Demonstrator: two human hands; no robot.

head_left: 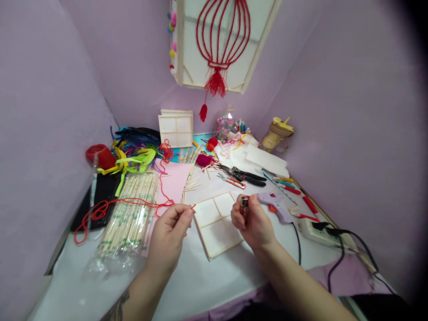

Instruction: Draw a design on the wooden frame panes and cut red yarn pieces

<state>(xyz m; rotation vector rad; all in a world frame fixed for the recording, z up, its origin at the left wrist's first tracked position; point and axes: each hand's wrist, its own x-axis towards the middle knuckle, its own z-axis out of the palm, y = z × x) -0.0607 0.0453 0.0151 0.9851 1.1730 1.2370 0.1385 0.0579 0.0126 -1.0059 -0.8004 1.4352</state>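
Cord, red, is pinched at its end by the left hand, just left of the framed panel. The right hand, just right of the panel, grips a lighter. No flame shows; the cord end looks unsealed and the panel still bare.

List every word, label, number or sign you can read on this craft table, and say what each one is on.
No text can be read.
Bag of wooden sticks: green print on the wrappers, too small and blurred to read.
Lighter in the right hand: no legible marking.
Glue gun: a red spot, no readable label.
Power strip: no visible lettering.
Hanging panel: a red yarn lantern picture, not writing.
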